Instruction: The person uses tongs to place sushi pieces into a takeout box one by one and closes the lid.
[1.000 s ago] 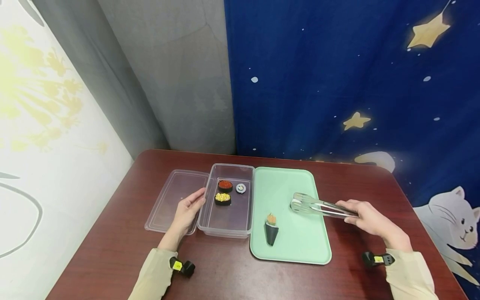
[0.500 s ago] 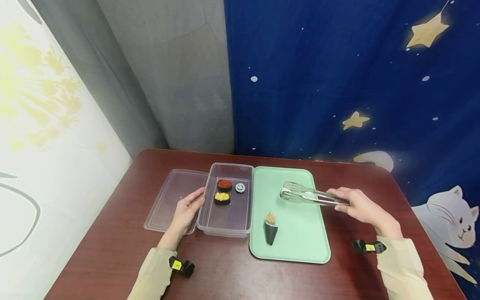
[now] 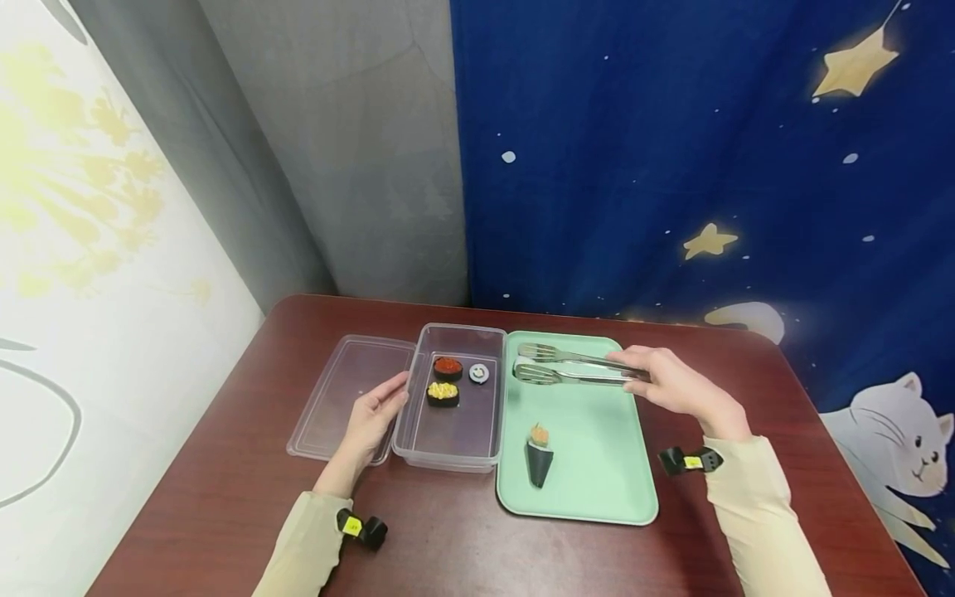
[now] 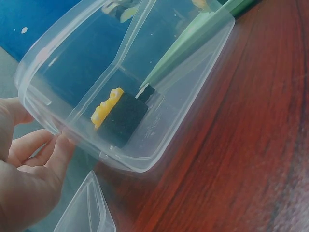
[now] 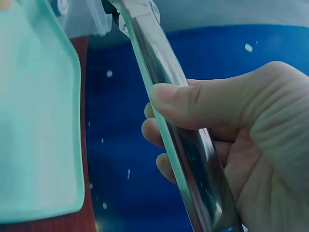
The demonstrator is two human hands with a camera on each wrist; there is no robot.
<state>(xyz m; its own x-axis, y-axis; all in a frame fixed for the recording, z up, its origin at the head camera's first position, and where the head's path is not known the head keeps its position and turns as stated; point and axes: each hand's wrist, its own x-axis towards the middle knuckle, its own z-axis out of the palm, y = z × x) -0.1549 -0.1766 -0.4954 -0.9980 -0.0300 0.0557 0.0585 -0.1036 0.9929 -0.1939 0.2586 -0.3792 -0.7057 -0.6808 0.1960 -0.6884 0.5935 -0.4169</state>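
My right hand (image 3: 675, 383) grips metal tongs (image 3: 539, 375) over the far part of the mint tray (image 3: 589, 497). In the right wrist view, thumb and fingers wrap the tongs' handles. Something whitish shows at the tongs' tips, too small to identify. My left hand (image 3: 373, 421) touches the left wall of a clear plastic box (image 3: 448, 460) with its fingertips. Inside lie a red roe sushi (image 3: 448, 368), a yellow-topped sushi (image 3: 443, 395) and a small white maki roll (image 3: 479, 374). A black cone-shaped hand roll (image 3: 540, 460) lies on the tray's near left part.
A clear lid (image 3: 328, 414) lies left of the box, partly behind my left hand. Box and tray stand side by side on the dark red table (image 3: 440, 539). Grey and blue curtains (image 3: 537, 232) hang behind the table's far edge.
My right hand has carried the tongs leftward and away from me across the tray, towards the box. The tongs' arms now show farther apart. My left hand and the box have stayed put.
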